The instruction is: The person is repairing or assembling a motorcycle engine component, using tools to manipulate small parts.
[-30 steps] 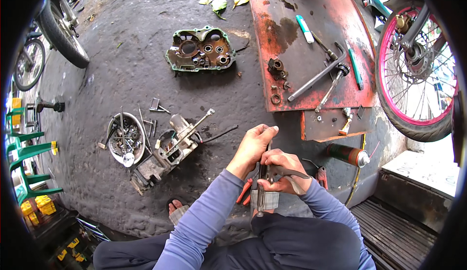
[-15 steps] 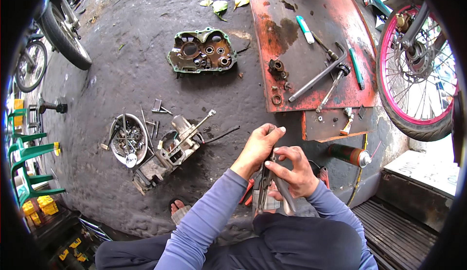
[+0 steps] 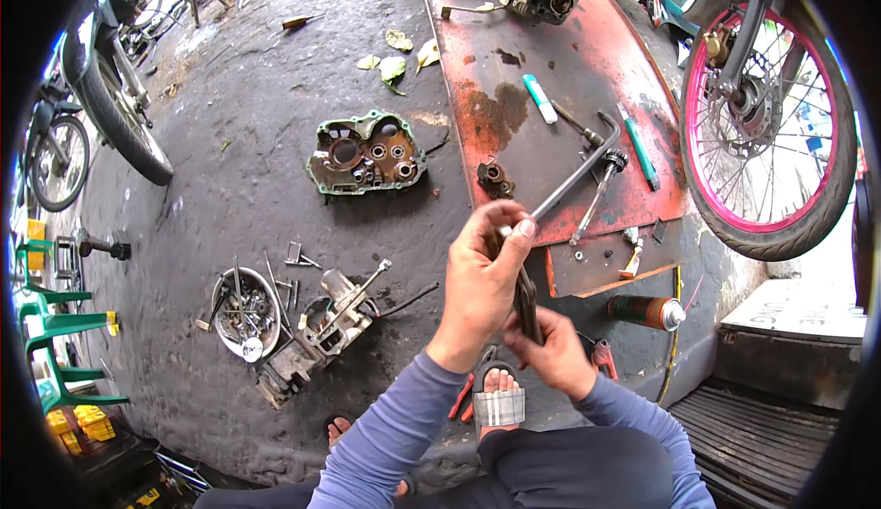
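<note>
In front of my knees I hold a pair of dark metal pliers [image 3: 526, 305], pointing up and away from me. My left hand [image 3: 482, 279] is closed round their far end, thumb on top, and hides the jaws. Lower down, my right hand [image 3: 556, 353] grips the handle end with bent fingers. To the left of my hands lies a partly stripped engine block [image 3: 317, 330] with a rod standing out of it. Next to it, a round metal bowl [image 3: 276, 302] is filled with small parts and bolts.
Ahead lies an open crankcase half [image 3: 367, 154]. On the red metal sheet [image 3: 587, 59] are a bent bar wrench [image 3: 583, 171], a gear shaft [image 3: 598, 195] and markers. A spray can [image 3: 645, 312] lies to the right, near a pink-rimmed motorcycle wheel [image 3: 762, 114]. Green chairs [image 3: 69, 325] stand left.
My left hand and the pliers have lifted and moved away from my body. The pliers' spread handles are now together, with my right hand wrapped round them. The view has shifted slightly.
</note>
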A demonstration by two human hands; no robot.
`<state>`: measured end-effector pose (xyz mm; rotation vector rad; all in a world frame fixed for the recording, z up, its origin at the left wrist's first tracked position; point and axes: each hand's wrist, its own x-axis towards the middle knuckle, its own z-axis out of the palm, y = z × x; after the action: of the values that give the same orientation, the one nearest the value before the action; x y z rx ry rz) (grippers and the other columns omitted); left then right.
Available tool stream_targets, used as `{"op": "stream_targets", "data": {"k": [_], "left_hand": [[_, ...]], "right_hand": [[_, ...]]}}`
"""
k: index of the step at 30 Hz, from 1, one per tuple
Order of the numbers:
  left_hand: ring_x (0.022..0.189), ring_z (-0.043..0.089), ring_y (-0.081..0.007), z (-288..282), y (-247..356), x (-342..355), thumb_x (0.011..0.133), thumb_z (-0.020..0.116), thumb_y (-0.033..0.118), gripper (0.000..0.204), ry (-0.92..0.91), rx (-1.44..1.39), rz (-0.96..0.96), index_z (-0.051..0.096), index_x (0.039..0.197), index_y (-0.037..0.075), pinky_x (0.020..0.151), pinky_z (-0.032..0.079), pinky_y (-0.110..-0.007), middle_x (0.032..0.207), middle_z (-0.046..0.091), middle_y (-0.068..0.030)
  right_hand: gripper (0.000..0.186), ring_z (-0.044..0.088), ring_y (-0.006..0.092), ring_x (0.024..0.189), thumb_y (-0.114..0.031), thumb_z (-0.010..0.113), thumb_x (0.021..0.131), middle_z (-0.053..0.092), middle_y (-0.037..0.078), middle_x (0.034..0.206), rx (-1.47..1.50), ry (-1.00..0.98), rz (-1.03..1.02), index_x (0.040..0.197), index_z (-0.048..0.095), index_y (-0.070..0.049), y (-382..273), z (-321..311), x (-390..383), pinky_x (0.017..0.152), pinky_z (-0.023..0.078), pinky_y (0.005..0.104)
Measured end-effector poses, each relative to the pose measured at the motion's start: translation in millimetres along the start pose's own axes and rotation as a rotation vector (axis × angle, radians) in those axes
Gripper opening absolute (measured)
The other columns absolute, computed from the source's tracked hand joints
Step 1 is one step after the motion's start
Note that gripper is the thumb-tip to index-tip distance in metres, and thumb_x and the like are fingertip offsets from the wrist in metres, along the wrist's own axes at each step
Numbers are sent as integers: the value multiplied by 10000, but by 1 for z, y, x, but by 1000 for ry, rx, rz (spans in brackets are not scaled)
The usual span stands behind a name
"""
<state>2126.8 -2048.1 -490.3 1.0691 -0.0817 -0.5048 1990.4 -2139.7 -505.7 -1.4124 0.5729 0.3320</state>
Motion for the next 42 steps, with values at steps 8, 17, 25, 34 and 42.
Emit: {"op": "stream_targets", "data": {"k": [8,17,25,34,42], "left_hand": [[1143,579,-199,-107,77,-71,920,624,111,280,57,578,240,598,1172,-10,1026,437,-355,1257,590,-125],[1129,593,-344,-225,103,-123,756,783,147,367,232,1569,135,635,1066,18,986,462,-437,1172,624,-154],[1026,641,-336,-156,40,-47,847,716,92,249,179,1138,311,645,1057,-20,907,505,-395,1098,657,-167],[856,656,-353,-161,28,-32,853,648,62,171,-6,1237,271,646,990,-40,748,532,-434,890,655,-175],[1010,621,-310,-160,44,-55,805,722,155,291,16,1532,285,632,1038,6,862,500,-416,1020,643,-133]], "right_hand": [[455,701,318,929,-268,748,713,720,183,984,-1105,591,-551,1106,682,-47,-125,-144,152,807,538,411],[492,638,369,1101,-260,744,837,672,217,1175,-1476,715,-384,1229,632,14,-171,-281,305,972,487,420],[208,627,340,918,-45,664,811,646,159,1010,-984,-391,-1092,1005,603,0,-93,49,156,780,514,437],[129,572,385,840,-71,607,911,558,186,901,-850,-464,-792,1011,579,6,-66,84,144,736,472,443],[105,562,411,765,-77,548,967,549,205,834,-868,-366,-779,943,545,26,-55,93,143,693,463,468]]}}
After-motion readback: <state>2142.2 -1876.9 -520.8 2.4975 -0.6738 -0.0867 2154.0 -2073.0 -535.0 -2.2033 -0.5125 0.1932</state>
